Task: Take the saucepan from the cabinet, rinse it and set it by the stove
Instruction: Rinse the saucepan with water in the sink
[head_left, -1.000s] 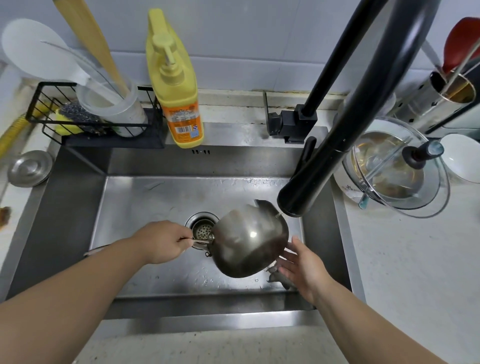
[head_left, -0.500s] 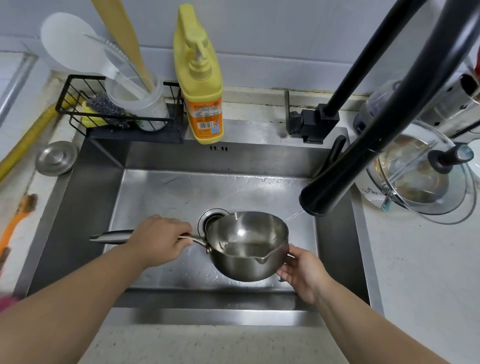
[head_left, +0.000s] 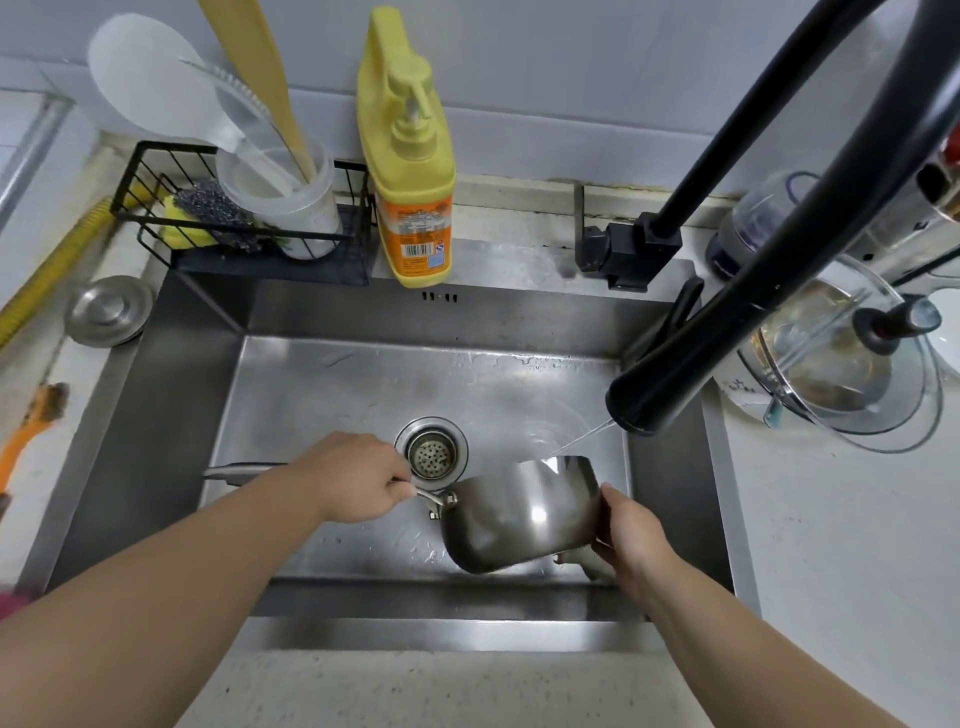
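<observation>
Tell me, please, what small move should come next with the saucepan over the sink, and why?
Probably hold the saucepan tipped briefly to drain, then turn it upright. The left hand grips its handle, the right hand steadies its rim, its mouth faces away over the sink, and the faucet runs only thinly.

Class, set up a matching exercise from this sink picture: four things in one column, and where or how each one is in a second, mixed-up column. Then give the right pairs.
Things:
1. saucepan
2. soap bottle
3. sink plug
4. glass lid

Places or states:
A. on the counter left of the sink
B. tipped on its side over the sink, held in both hands
C. on the counter right of the sink
D. upright behind the sink, by the wall

Pairs: 1-B, 2-D, 3-A, 4-C
</observation>
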